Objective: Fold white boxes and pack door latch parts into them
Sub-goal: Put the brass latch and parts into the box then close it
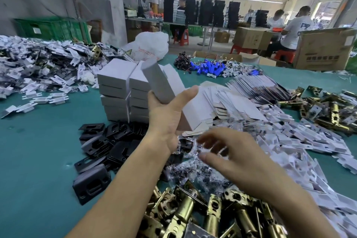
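The left hand [170, 114] grips a folded white box [164, 83]; the right hand [229, 152], fingers spread, hovers over bagged screws [193, 172]. Packing looks underway; next, pinch a bag.

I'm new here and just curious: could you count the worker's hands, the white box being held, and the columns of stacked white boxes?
Bare hands: 2, left hand, right hand
Long white cardboard box in left hand: 1
Columns of stacked white boxes: 2
Total: 5
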Demonstrator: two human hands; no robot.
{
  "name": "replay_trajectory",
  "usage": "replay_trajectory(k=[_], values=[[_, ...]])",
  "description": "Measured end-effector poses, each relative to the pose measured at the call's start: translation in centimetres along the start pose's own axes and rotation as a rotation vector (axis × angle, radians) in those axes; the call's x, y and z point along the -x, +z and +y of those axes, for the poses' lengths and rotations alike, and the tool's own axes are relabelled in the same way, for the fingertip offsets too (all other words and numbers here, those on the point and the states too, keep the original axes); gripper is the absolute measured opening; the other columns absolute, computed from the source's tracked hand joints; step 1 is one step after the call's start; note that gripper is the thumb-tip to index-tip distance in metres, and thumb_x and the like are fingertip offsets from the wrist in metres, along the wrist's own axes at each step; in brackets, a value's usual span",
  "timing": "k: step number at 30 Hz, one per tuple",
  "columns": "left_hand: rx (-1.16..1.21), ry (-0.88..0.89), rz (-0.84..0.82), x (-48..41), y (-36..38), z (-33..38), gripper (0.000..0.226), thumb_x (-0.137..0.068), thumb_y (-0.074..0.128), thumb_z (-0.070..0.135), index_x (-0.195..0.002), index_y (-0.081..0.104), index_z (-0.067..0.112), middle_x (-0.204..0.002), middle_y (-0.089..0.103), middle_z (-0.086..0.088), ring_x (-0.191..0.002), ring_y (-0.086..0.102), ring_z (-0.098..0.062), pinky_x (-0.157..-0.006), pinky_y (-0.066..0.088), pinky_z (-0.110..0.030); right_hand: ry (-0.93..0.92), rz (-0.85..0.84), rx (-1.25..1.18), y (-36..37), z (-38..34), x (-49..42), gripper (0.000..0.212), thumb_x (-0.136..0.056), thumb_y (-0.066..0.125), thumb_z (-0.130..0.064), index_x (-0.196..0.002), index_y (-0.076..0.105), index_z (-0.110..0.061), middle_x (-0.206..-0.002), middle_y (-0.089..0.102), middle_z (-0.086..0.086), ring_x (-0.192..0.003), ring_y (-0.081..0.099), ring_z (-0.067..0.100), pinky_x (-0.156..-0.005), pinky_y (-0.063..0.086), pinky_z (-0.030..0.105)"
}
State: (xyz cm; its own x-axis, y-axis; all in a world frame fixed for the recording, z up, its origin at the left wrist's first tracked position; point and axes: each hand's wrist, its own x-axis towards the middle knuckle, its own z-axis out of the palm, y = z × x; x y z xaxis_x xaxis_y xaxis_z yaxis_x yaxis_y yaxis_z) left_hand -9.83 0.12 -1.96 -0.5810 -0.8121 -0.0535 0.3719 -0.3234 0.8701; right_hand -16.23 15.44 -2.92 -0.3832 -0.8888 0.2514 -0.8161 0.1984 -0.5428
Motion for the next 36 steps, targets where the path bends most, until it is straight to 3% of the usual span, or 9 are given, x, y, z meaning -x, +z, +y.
replay_trajectory(k=[3,8,11,16,23,25,29,32,36], values=[[-0.048,0.153,0.011,-0.3,-0.3,0.0,0.081,-0.037,0.09,0.042,-0.107,0.049,0.036,-0.085,0.073,0.021,-0.084,0.072,-0.007,-0.079,0.059,-0.044,-0.047,-0.287,-0.092,0.3,-1.4,0.0,0.016,-0.088,0.07,-0.029,-0.103,0.071,-0.032,-0.092,0.071,-0.013,-0.085,0.064,-0.001,-0.076,0.051,0.016],[-0.081,0.234,0.041,-0.8,-0.7,-0.5,0.075,-0.048,0.093,0.034,-0.107,0.049,0.033,-0.082,0.071,0.027,-0.076,0.069,0.004,-0.072,0.055,-0.035,0.001,-0.476,-0.089,1.2,-1.9,0.3,0.036,-0.084,0.072,-0.046,-0.116,0.067,-0.031,-0.099,0.073,-0.009,-0.088,0.067,0.001,-0.084,0.055,0.025],[-0.08,0.236,0.072,-1.2,-0.8,-0.7,0.063,-0.063,0.094,0.019,-0.105,0.049,0.033,-0.079,0.07,0.028,-0.072,0.068,0.005,-0.073,0.055,-0.036,0.005,-0.429,-0.081,1.4,-2.1,0.2,0.024,-0.086,0.07,-0.036,-0.108,0.072,-0.026,-0.095,0.075,-0.007,-0.083,0.068,0.001,-0.081,0.056,0.028],[-0.1,0.274,0.06,-1.5,-0.9,-1.2,0.063,-0.063,0.094,0.016,-0.105,0.05,0.033,-0.082,0.072,0.026,-0.075,0.069,0.004,-0.064,0.055,-0.023,-0.013,-0.338,-0.048,1.9,-2.3,0.3,0.013,-0.085,0.066,-0.025,-0.095,0.074,-0.023,-0.078,0.072,-0.006,-0.064,0.06,-0.002,-0.059,0.042,0.011],[-0.132,0.36,0.068,-1.3,-0.7,-1.2,0.062,-0.063,0.095,0.013,-0.103,0.051,0.031,-0.082,0.072,0.021,-0.074,0.068,0.005,-0.058,0.051,-0.01,0.17,-0.107,0.015,0.7,0.1,0.3,0.035,-0.094,0.054,-0.017,-0.12,0.061,-0.039,-0.074,0.073,-0.005,-0.058,0.065,0.006,-0.057,0.051,0.022],[-0.133,0.351,0.058,-1.2,-0.7,-1.2,0.062,-0.063,0.095,0.014,-0.103,0.051,0.031,-0.089,0.073,0.015,-0.077,0.07,0.002,-0.06,0.052,-0.011,0.197,-0.167,0.125,0.8,0.6,0.3,0.041,-0.096,0.049,-0.017,-0.125,0.059,-0.043,-0.093,0.072,-0.009,-0.063,0.065,0.003,-0.067,0.055,0.026],[-0.142,0.341,0.045,-1.1,-0.8,-1.2,0.064,-0.061,0.096,0.016,-0.104,0.052,0.032,-0.096,0.073,0.011,-0.082,0.07,-0.001,-0.063,0.053,-0.014,0.112,-0.288,0.268,1.3,0.2,0.5,0.042,-0.089,0.049,-0.019,-0.124,0.062,-0.04,-0.123,0.049,-0.013,-0.12,0.046,0.008,-0.106,0.04,0.032],[-0.157,0.338,0.012,-1.0,-0.7,-1.2,0.068,-0.054,0.098,0.021,-0.103,0.053,0.032,-0.092,0.074,0.014,-0.081,0.07,-0.001,-0.063,0.053,-0.015,0.006,-0.336,0.391,1.7,-0.2,0.6,0.045,-0.082,0.055,-0.027,-0.125,0.06,-0.038,-0.13,0.045,-0.013,-0.122,0.039,0.014,-0.105,0.038,0.035],[-0.244,0.328,-0.09,-0.8,-0.5,-1.6,0.072,-0.049,0.093,0.033,-0.109,0.054,0.033,-0.095,0.072,0.016,-0.084,0.069,0.0,-0.063,0.052,-0.013,-0.084,-0.338,0.495,2.6,-0.5,0.4,0.035,-0.084,0.06,-0.033,-0.119,0.061,-0.038,-0.117,0.05,-0.012,-0.112,0.042,0.016,-0.093,0.041,0.034]])
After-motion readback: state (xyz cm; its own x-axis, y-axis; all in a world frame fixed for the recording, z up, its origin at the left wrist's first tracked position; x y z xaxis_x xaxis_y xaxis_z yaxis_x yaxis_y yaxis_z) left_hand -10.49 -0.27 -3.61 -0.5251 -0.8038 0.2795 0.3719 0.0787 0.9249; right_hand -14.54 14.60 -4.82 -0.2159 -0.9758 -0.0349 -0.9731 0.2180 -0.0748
